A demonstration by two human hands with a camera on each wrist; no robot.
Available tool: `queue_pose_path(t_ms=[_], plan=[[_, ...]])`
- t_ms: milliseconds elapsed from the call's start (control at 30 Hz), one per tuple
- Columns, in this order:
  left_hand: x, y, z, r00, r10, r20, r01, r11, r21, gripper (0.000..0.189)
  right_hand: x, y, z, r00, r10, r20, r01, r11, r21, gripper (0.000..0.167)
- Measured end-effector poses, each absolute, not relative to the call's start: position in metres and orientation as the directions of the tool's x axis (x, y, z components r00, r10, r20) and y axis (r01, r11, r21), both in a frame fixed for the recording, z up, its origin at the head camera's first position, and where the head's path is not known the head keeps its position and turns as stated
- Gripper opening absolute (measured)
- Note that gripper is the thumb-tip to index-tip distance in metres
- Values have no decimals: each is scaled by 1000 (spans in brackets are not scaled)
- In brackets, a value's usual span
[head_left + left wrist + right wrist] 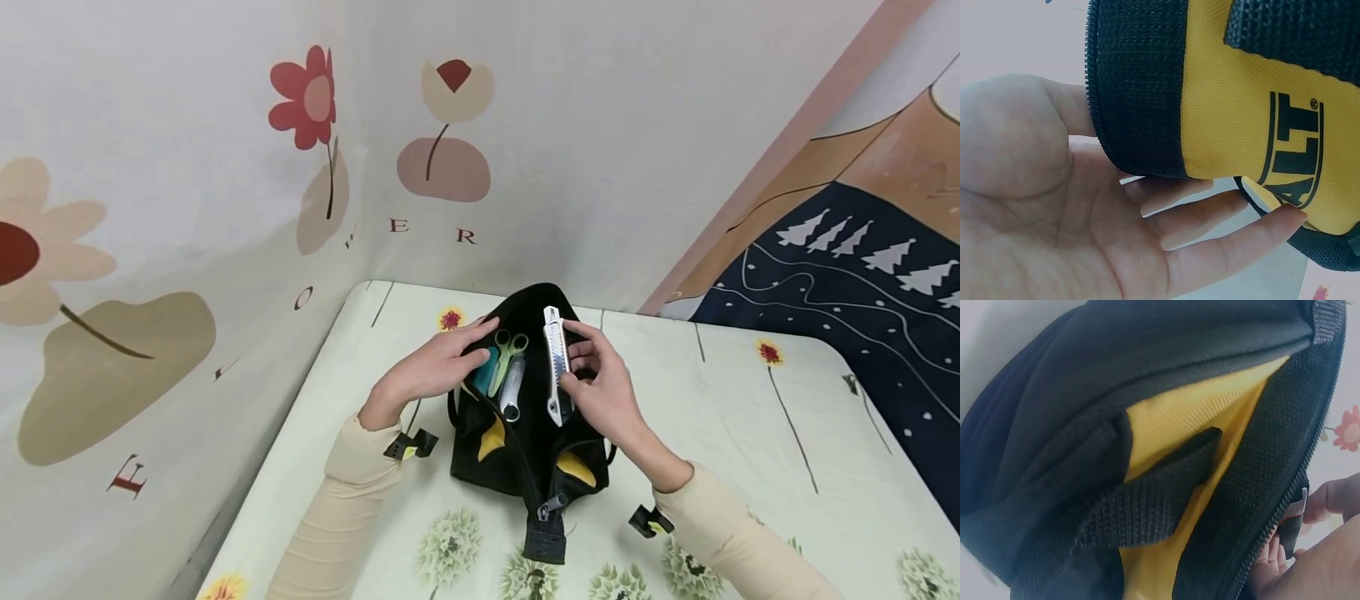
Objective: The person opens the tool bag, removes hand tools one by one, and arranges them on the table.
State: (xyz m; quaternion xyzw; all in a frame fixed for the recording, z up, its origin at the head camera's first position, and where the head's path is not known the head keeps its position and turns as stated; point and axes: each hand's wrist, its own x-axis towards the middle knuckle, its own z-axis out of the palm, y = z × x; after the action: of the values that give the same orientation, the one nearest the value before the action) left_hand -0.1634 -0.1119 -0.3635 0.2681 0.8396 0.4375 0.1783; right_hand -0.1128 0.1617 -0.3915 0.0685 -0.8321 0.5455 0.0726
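A black and yellow zippered tool bag [487, 467] lies unzipped on the flowered cloth. My right hand [603, 387] pinches a silver-white utility knife [556, 358] between thumb and fingers over the bag's mouth. In the right wrist view, the bag's zipped edge hides much of that hand [1316, 550]. My left hand [427, 367] rests at the bag's left rim, thumb over the opening, fingers extended. From the left wrist, its palm [1085, 206] shows beside the zip. Inside the bag are light green scissors [507, 360], a teal item [486, 372] and a grey rounded tool [512, 389].
The cloth-covered table [750, 425] meets a printed curtain [570, 150] at the back and left. A dark panel with white trees [847, 258] stands at the right. The bag's zip pull [552, 504] and strap end [545, 542] point toward me.
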Motion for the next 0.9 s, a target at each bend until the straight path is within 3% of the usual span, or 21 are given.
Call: queue_pose_path(t_ms=[467, 900], plan=[[-162, -113, -363, -791, 608, -64, 294, 470, 832, 63, -110, 198, -375, -982, 77, 170, -128, 388, -913, 71], [-163, -113, -363, -790, 610, -62, 294, 466, 835, 63, -107, 245, -386, -981, 164, 99, -9, 476, -880, 76]])
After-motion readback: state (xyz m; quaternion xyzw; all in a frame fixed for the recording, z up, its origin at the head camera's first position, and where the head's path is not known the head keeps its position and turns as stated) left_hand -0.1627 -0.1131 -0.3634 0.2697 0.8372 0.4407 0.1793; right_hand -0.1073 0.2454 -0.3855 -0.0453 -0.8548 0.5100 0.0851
